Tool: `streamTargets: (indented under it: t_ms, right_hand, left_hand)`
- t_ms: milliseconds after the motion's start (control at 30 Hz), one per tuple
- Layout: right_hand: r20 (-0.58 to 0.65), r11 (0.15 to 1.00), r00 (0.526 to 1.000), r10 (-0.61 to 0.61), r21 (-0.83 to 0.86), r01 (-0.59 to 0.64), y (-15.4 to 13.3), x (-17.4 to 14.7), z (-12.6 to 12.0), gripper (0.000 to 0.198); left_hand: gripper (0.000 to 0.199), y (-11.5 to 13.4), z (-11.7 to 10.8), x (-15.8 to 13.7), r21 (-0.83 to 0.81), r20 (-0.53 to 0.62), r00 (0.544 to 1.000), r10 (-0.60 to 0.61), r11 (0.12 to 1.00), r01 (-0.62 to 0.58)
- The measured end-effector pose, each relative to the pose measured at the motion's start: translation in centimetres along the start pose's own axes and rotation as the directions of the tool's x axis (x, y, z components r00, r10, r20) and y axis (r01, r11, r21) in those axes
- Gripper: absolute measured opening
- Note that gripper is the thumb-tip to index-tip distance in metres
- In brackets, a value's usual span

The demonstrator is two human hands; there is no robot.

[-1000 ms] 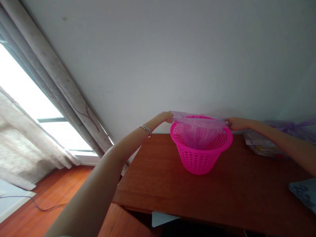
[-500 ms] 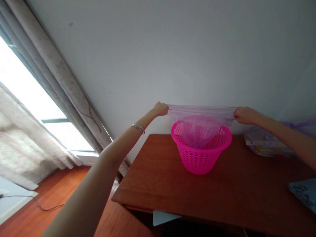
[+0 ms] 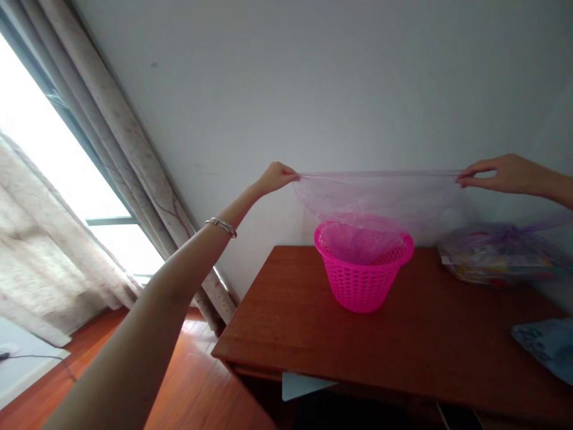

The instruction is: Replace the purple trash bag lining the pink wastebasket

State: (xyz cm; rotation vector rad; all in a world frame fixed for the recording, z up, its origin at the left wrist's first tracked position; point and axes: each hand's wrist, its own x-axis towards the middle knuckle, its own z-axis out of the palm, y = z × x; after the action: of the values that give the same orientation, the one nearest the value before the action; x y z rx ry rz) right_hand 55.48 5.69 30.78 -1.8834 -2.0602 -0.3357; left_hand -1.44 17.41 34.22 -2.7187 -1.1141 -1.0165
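A thin, see-through purple plastic bag is stretched wide above a pink basket. Its lower part hangs down inside the basket, whose sides are full of holes. My left hand pinches the bag's edge at the left, a silver bracelet on that wrist. At the right end, my right hand grips the same edge between thumb and fingers. The rim between both hands is pulled taut, higher than the basket's rim. The basket stands upright on a brown wooden table.
A tied, filled plastic bag lies at the table's back right. Some blue patterned cloth sits near the right edge. Behind the table rises a grey wall; a curtain hangs by the window at left.
Both hands have moved up and farther apart, stretching the bag's edge wider and higher. The basket stays on the table. The view has shifted slightly.
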Motion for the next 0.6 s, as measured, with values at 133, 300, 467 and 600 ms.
streamTargets:
  t_ms: [133,300,467,600]
  right_hand:
    - [0.000,0.949,0.986,0.168,0.271,-0.162,-1.7,-1.0,-3.1,0.027]
    - [0.026,0.985,0.990,0.141,0.095,-0.143,-1.9,-1.4,-5.0,0.031]
    - [-0.088,0.994,0.996,0.022,-0.106,-0.032,-1.9,-0.5,-5.8,0.045]
    - [-0.137,0.974,0.989,0.059,-0.208,-0.087,-2.1,0.5,-7.7,0.074]
  left_hand:
    - [0.028,1.1,-1.0,-0.1,0.072,-0.061,0.998,-0.027,0.997,0.031]
    - [0.028,1.8,-1.6,-0.2,0.199,0.001,1.000,-0.013,0.980,0.012]
    - [0.048,2.8,-2.0,0.9,0.298,-0.094,0.995,-0.032,0.953,0.059]
    - [0.043,3.5,-3.2,3.1,0.390,-0.090,0.992,-0.093,0.913,0.121]
